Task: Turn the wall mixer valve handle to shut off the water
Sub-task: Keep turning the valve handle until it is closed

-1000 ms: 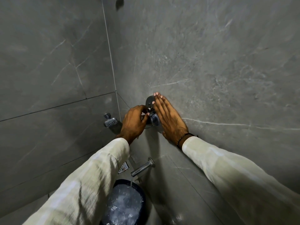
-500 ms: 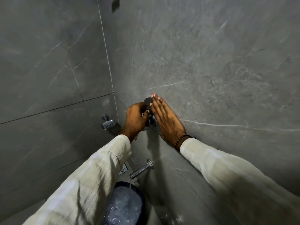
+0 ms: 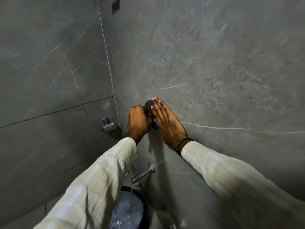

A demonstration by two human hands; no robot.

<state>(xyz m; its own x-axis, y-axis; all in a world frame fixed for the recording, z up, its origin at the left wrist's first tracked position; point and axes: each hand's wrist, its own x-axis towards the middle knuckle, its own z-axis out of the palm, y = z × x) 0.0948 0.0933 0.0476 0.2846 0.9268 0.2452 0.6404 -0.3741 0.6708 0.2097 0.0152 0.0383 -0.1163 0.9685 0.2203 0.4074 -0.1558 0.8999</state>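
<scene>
On the grey marbled wall (image 3: 206, 60) right of the corner seam, the mixer valve (image 3: 155, 124) is seen only in part, a chrome disc edge and a sliver of plate showing between two hands. The left hand (image 3: 139, 121) is curled into a fist over the valve from the left, its fingers wrapped round the handle, which is itself hidden beneath them. The right hand (image 3: 168, 123) is laid flat and open against the wall just right of the valve, fingers straight and together, fingertips (image 3: 155, 99) reaching above the plate's upper rim; nothing is gripped by it. A dark beaded bracelet (image 3: 183, 142) is worn at the right wrist, and both forearms are covered by pale cream sleeves (image 3: 102, 184).

Below the valve, a chrome spout (image 3: 142, 175) is set out from the wall, angled down and to the left. A thin thread of water appears to fall from its tip, though this is too fine to be sure of. Beneath it stands a dark blue bucket (image 3: 140, 195), its foamy water surface visible; its left side is hidden behind the left sleeve. On the adjoining wall, left of the corner, a small chrome soap dish (image 3: 108, 127) is mounted, well apart from the valve.

No brand, label or writing can be read on any fitting or tile
</scene>
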